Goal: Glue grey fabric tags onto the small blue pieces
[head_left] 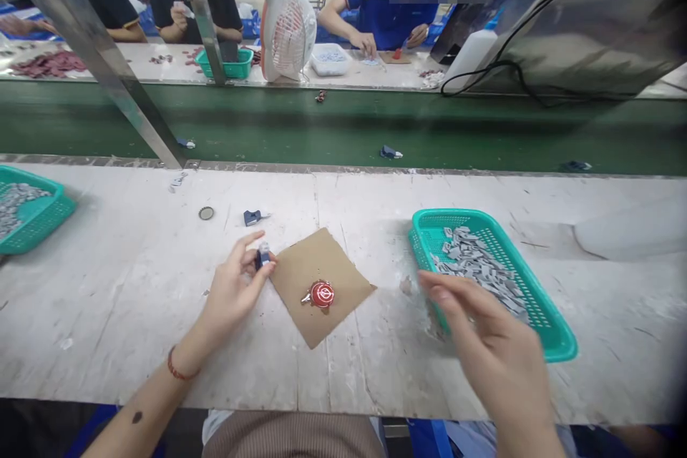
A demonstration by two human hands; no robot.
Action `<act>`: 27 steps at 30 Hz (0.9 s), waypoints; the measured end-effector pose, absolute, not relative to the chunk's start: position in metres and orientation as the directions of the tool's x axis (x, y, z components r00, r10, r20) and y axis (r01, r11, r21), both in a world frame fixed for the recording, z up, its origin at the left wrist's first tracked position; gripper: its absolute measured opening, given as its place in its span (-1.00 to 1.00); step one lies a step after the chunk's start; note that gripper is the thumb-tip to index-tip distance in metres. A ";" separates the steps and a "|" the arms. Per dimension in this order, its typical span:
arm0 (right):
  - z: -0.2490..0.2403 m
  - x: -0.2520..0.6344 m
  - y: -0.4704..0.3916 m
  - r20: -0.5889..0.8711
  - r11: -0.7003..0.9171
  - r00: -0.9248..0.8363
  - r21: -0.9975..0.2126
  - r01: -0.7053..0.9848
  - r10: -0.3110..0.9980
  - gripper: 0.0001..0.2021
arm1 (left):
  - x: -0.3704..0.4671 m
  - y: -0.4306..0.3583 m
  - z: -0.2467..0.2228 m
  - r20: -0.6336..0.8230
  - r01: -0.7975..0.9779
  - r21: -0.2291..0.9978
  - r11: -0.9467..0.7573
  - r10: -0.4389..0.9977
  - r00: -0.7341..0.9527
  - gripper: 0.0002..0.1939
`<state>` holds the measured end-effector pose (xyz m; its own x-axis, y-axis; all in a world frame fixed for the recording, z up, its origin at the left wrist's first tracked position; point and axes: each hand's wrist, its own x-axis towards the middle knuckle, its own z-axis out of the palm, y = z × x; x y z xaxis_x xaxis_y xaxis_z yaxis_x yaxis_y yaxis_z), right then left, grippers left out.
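The person's right hand [497, 343] hangs in front of the near side of a green basket [562, 351], thumb and forefinger close together; the tips are blurred, so one cannot tell whether anything sits between them. Small grey pieces [483, 261] lie heaped in the basket. The left hand [233, 286] pinches a small navy piece [262, 257] between thumb and fingers — just at the left corner of a brown card [300, 265]. A red round piece [323, 294] with a metal clasp rests on that card. Beyond lie a round cap [206, 213] and a second navy piece [252, 217]. Farther off runs a green belt [290, 132], then a co-worker in blue [370, 11].
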<state>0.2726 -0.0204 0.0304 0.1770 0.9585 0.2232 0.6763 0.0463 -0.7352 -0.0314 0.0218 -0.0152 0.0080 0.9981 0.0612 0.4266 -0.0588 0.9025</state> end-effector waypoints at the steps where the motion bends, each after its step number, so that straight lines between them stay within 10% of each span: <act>1: 0.030 0.284 -0.017 0.249 0.013 0.211 -0.675 0.738 0.945 -0.74 | -0.038 0.032 -0.017 0.083 0.533 0.842 -0.090 0.996 0.038 -0.56; 11: -0.013 0.353 0.005 0.193 0.008 0.043 -0.258 0.966 0.980 -0.61 | -0.063 0.087 -0.021 0.283 0.887 0.110 -0.448 0.870 0.405 -0.75; 27: -0.006 0.362 0.013 0.163 0.048 0.009 -0.345 0.937 0.987 -0.70 | -0.045 0.225 -0.015 0.215 0.840 0.300 -0.453 0.890 0.403 -0.65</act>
